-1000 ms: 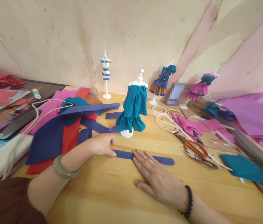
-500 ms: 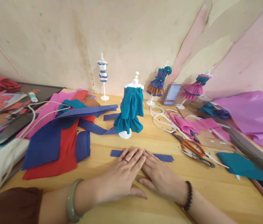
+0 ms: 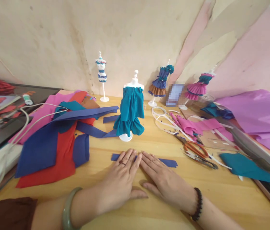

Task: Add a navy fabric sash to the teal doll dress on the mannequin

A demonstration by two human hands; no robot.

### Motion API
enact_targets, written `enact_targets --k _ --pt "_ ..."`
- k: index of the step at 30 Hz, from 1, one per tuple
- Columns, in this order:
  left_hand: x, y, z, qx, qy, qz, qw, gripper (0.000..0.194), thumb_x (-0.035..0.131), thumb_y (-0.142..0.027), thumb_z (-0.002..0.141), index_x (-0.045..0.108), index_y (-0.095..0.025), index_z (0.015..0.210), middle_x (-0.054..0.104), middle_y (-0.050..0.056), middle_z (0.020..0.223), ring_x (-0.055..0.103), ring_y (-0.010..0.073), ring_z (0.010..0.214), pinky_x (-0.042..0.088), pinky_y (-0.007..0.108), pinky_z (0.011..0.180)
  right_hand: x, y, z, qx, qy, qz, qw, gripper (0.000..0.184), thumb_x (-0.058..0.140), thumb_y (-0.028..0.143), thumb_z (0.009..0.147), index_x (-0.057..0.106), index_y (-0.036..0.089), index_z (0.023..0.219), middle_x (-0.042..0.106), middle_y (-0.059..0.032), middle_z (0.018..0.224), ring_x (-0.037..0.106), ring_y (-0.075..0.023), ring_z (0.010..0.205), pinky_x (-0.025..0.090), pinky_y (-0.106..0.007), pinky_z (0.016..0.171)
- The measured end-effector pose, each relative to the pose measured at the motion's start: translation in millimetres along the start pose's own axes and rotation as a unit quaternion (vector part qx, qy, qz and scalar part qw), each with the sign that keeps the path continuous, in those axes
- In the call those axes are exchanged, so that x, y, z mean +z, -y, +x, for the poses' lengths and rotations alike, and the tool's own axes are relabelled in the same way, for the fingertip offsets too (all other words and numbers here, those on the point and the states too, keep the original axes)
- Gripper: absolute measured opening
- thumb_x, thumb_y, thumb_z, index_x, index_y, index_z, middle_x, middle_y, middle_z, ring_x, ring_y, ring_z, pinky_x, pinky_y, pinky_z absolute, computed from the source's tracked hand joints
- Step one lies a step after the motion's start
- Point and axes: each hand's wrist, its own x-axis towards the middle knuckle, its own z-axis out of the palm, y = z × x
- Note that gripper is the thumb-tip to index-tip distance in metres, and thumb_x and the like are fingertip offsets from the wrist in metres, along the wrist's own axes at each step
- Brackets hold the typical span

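A short blue fabric strip lies crosswise on the wooden table, its two ends showing past my hands. My left hand rests flat on the strip's left half, fingers stretched out. On the right half lies my right hand, also flat with fingers extended. Nothing is gripped by either one. The fingertips of both hands come close together over the middle, which they partly hide. Just beyond them stands a small white dress form wearing a teal gathered dress.
At left are blue fabric, red fabric and a white cable. Orange-handled scissors and thread snips lie right, near teal fabric. Several small dress forms, one in a pink dress, stand along the wall.
My hands have slid slightly apart along the strip; the left fingers no longer overlap the right ones. The whole view has shifted a little.
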Motion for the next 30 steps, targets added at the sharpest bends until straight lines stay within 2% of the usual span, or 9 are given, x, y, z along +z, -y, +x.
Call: enact_targets --k 7,12,15,20,25,30 --pt "9.3 6 0 -0.027 -0.049 0.036 0.998 0.097 0.024 -0.078 0.082 0.032 -0.007 0.147 0.029 0.023 0.152 0.023 0.0331 0.144 0.023 0.048 0.115 5 3 -8 0.025 -0.044 -0.027 0.998 0.073 0.055 0.032 0.089 0.024 0.008 0.15 0.033 -0.0206 0.151 0.034 -0.03 0.139 0.04 -0.048 0.11" --pt "0.7 9 2 -0.033 -0.019 0.037 0.999 0.093 0.023 -0.078 0.083 0.037 -0.011 0.145 0.031 0.02 0.152 0.024 0.0324 0.144 0.02 0.049 0.116 8 -3 -13 0.045 -0.055 -0.035 0.997 0.077 0.055 0.038 0.089 0.02 0.011 0.152 0.032 -0.019 0.152 0.035 -0.0306 0.139 0.04 -0.048 0.11" --pt "-7.6 8 2 -0.04 0.006 0.031 0.999 0.09 0.024 -0.076 0.084 0.039 -0.011 0.144 0.031 0.02 0.152 0.025 0.0313 0.143 0.021 0.049 0.116 9 -14 -17 0.072 -0.072 -0.052 0.993 0.076 0.051 0.043 0.091 0.019 0.012 0.152 0.037 -0.0203 0.15 0.037 -0.0317 0.138 0.042 -0.05 0.107" --pt "-8.8 7 3 -0.028 -0.01 0.03 0.999 0.09 0.028 -0.076 0.083 0.039 -0.011 0.144 0.034 0.02 0.151 0.025 0.0329 0.143 0.021 0.052 0.115 10 -21 -16 0.112 -0.123 -0.084 0.982 0.077 0.046 0.046 0.094 0.012 0.01 0.153 0.036 -0.0232 0.15 0.033 -0.034 0.139 0.04 -0.055 0.108" --pt "-7.6 4 4 -0.046 0.009 0.044 0.998 0.093 0.025 -0.078 0.081 0.04 -0.012 0.144 0.034 0.02 0.151 0.024 0.0359 0.143 0.021 0.053 0.114 15 -3 -12 0.065 -0.086 -0.07 0.992 0.081 0.052 0.041 0.092 0.009 0.009 0.153 0.032 -0.0214 0.152 0.033 -0.0324 0.14 0.043 -0.05 0.107" --pt "-5.3 2 3 -0.057 -0.023 0.063 0.996 0.091 0.023 -0.079 0.081 0.042 -0.015 0.143 0.037 0.018 0.15 0.027 0.0371 0.141 0.019 0.057 0.112 16 1 -15 0.046 -0.053 -0.079 0.994 0.084 0.052 0.043 0.092 0.007 0.006 0.153 0.03 -0.0222 0.152 0.033 -0.0329 0.139 0.044 -0.051 0.106"
